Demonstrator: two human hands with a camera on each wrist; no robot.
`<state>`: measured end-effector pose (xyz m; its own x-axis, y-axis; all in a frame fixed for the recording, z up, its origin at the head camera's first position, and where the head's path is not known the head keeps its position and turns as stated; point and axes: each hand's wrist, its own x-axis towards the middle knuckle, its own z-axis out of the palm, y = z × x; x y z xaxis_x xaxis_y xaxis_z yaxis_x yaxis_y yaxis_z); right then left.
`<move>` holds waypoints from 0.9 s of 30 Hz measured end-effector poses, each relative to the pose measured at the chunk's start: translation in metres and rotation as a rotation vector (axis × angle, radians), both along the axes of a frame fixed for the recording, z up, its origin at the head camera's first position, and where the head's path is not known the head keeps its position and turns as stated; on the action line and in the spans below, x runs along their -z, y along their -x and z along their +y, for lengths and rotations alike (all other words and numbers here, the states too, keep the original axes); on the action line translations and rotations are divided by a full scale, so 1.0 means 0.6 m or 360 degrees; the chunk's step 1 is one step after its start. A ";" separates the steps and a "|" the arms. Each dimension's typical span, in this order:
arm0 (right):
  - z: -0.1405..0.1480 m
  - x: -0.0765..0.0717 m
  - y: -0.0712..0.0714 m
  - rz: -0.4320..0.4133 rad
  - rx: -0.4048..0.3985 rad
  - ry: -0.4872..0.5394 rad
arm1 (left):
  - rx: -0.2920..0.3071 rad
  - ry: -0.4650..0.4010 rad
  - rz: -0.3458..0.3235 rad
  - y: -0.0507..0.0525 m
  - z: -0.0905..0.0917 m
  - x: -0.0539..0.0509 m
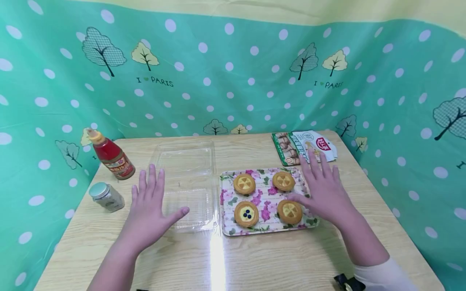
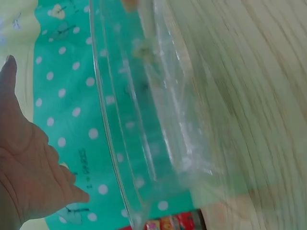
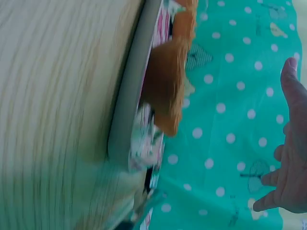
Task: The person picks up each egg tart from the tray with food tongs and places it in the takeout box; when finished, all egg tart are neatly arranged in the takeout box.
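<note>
My left hand, fingers spread and holding nothing, is over the left side of a clear plastic clamshell box that lies opened flat. The box wall also shows in the left wrist view. With fingers apart, my right hand hovers by the right end of a floral tray. Several small tarts sit on that tray: one tart with blueberries, the others, like the back-left tart, with yellow wedge-shaped pieces on top. In the right wrist view, a tart's brown crust rises above the tray's rim.
A red sauce bottle with a yellow cap and a small jar with a pale green lid stand at the left. Green-and-white food packets lie behind the tray. A dotted teal curtain surrounds the wooden table.
</note>
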<state>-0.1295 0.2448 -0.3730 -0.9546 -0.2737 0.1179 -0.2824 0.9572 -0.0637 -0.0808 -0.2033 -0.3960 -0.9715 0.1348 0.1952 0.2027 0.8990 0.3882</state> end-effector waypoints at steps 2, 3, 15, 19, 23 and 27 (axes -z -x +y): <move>0.015 -0.003 0.001 -0.0004 0.0029 0.0017 | -0.0008 -0.0072 -0.0041 -0.001 -0.013 -0.001; 0.023 -0.004 0.001 -0.0003 0.0042 0.0016 | -0.0013 -0.0111 -0.0062 -0.001 -0.019 -0.001; 0.112 0.013 -0.006 -0.0098 0.0241 0.0150 | -0.0055 -0.0704 -0.0602 -0.002 -0.103 0.013; 0.134 0.028 -0.008 -0.0215 0.0314 0.0180 | -0.0110 -0.0784 -0.0765 -0.003 -0.122 0.023; 0.150 0.043 -0.011 -0.0364 0.0400 0.0193 | -0.0150 -0.0827 -0.0899 -0.004 -0.139 0.033; 0.163 0.057 -0.012 -0.0467 0.0446 0.0231 | -0.0139 -0.0898 -0.0958 -0.005 -0.151 0.040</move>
<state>-0.1221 0.3424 -0.4073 -0.9884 0.0004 -0.1517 0.0376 0.9694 -0.2424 -0.0775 -0.2938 -0.4203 -0.9339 0.0918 -0.3456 -0.2452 0.5393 0.8057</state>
